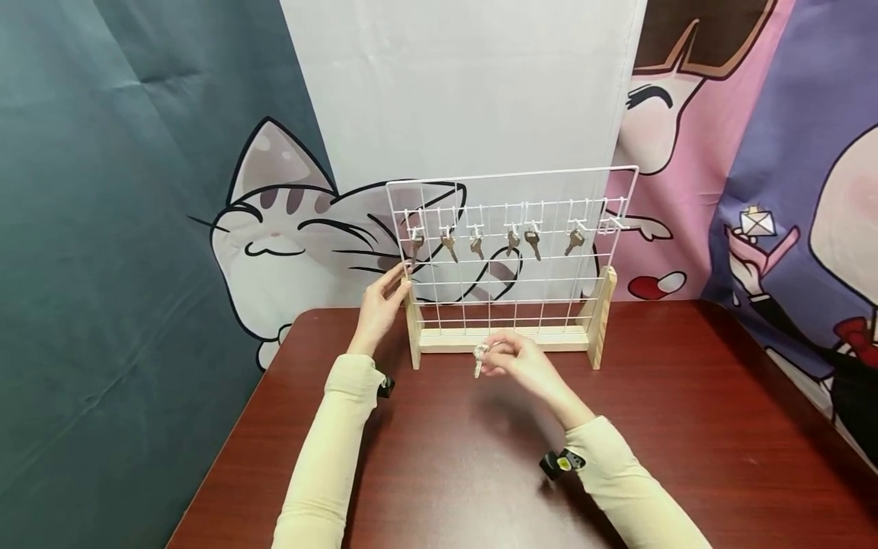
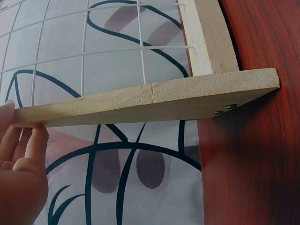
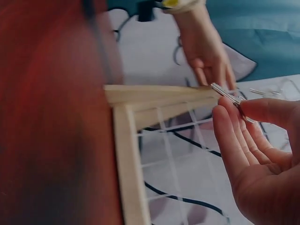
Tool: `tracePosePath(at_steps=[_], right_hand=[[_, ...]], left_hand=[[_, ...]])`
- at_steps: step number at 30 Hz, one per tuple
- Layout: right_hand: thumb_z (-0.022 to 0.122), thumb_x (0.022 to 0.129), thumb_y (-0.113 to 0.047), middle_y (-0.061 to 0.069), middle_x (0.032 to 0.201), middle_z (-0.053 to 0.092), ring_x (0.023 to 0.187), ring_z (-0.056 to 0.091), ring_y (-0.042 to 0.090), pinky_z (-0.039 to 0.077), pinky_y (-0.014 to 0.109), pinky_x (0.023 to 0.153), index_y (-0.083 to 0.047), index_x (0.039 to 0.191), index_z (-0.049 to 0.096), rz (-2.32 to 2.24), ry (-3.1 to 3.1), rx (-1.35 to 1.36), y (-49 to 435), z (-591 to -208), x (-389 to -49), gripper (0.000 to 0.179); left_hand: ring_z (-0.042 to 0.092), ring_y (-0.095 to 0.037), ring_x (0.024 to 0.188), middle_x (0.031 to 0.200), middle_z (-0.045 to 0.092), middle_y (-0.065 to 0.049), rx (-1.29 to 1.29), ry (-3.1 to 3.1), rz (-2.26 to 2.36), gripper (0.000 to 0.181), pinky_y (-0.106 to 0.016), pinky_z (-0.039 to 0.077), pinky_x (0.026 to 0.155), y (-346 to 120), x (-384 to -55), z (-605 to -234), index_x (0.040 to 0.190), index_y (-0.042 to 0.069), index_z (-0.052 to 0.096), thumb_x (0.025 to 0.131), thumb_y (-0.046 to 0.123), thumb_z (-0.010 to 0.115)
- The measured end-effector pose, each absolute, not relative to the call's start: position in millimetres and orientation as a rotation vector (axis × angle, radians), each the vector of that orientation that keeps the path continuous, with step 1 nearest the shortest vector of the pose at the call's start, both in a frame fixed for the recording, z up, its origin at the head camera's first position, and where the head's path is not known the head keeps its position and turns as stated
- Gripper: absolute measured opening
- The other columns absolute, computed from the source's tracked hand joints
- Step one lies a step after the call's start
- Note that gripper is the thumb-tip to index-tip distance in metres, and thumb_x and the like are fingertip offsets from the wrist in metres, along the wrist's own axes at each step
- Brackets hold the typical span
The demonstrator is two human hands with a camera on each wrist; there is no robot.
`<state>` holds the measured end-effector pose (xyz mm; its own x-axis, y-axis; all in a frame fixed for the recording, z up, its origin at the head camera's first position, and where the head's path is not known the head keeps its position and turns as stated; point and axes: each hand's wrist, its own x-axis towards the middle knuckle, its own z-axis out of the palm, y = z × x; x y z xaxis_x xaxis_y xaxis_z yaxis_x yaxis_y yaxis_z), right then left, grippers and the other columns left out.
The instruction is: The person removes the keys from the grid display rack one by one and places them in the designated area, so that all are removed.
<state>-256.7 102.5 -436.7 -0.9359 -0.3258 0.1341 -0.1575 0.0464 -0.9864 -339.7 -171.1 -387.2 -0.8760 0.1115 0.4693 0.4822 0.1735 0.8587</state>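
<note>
A white wire grid rack [image 1: 600,324] on a wooden stand holds several keys [image 1: 531,242] hanging from its hooks. At its left side, my left hand [image 1: 377,309] grips the top of the wooden upright [image 2: 150,96], thumb on one face and fingers on the other in the left wrist view. In front of the rack's base, my right hand [image 1: 523,362] pinches a silver key [image 3: 225,95] between thumb and fingertips. Its blade points downward in the head view, and a ring shows at its head in the right wrist view.
The rack stands toward the back of a reddish-brown table [image 1: 439,473]. Printed cloth with a cartoon cat [image 1: 274,221] hangs right behind it. At the rack's right end is a white hook [image 1: 613,223] with no key on it.
</note>
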Motion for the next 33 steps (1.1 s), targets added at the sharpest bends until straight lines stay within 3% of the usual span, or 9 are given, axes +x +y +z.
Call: tracePosePath(at_steps=[9,19,27,33], right_hand=[[0.065,0.094,0.001,0.019,0.092,0.073,0.083,0.073,0.028,0.059,0.053,0.083,0.012,0.109,0.06,-1.867,2.122,-0.509,77.5,-471.3,-255.0,0.02],[0.064,0.092,0.002,0.013,0.083,0.072,0.075,0.073,0.024,0.063,0.043,0.074,0.009,0.101,0.062,-1.784,2.121,-0.469,60.8,-479.0,-272.2,0.011],[0.063,0.09,0.004,0.017,0.083,0.071,0.071,0.071,0.021,0.063,0.036,0.069,0.009,0.1,0.063,-1.728,2.067,-0.42,52.6,-490.3,-274.2,0.012],[0.061,0.086,0.004,0.01,0.078,0.07,0.066,0.069,0.016,0.061,0.03,0.062,0.006,0.092,0.064,-1.681,2.145,-0.446,53.9,-502.7,-269.4,0.008]], left_hand=[[0.052,-0.037,0.132,0.135,0.057,-0.028,-0.54,-2.182,-1.748,0.044,-0.04,0.044,0.109,-172.5,-339.8,-390.0,0.142,-0.01,0.051,0.099,-0.001,0.06],[0.05,-0.03,0.136,0.138,0.058,-0.023,-0.557,-2.117,-1.781,0.046,-0.038,0.04,0.113,-176.9,-372.7,-395.2,0.145,-0.003,0.051,0.101,0.006,0.061],[0.056,-0.026,0.13,0.133,0.064,-0.019,-0.518,-2.092,-1.744,0.043,-0.033,0.046,0.108,-180.9,-371.1,-404.1,0.141,-0.001,0.056,0.099,0.004,0.064],[0.055,-0.028,0.131,0.134,0.062,-0.022,-0.534,-2.123,-1.753,0.044,-0.035,0.045,0.109,-176.5,-366.3,-411.4,0.142,-0.001,0.055,0.1,0.005,0.064]])
